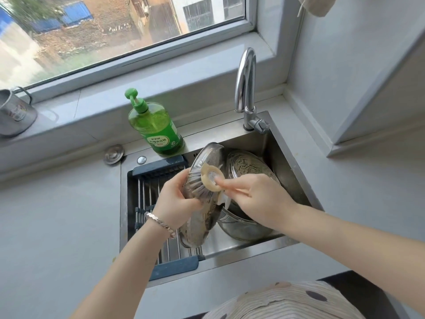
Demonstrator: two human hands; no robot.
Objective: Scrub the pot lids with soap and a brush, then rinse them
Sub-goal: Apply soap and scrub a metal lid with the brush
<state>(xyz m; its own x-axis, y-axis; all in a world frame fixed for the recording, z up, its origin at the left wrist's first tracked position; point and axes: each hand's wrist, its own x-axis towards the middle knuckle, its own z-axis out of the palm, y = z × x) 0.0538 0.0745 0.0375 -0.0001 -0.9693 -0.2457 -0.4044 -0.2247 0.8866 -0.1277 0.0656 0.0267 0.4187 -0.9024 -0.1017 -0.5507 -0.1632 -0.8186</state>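
Nearest, in front of the sink [290, 173], a striped garment [287, 300] with dark dots is seen. Over the middle of the sink a steel pot lid [197, 226] is held on its edge by the left hand [177, 201], on whose wrist a bracelet [161, 223] is worn. Its fingers [178, 180] are curled round the lid's left rim. A round cream brush [210, 179] is pressed with its bristles against the upper part of this lid. It is gripped by the right hand [259, 199], whose fingers are closed narrowly on it. Just right of the held lid, inside the sink, a second lid [248, 166], streaked with foam, is leaned on a steel pot [243, 229]. The left part of the sink is covered by a rack [147, 189]. At the sink's far edge a green soap bottle [158, 132] is stood, and a tap [246, 84] is fixed at the far right corner. Left of the far left corner a round metal cover [113, 154] is laid on the desk [57, 215]. Farther, on the window sill [161, 72], a metal cup [13, 113] is placed.
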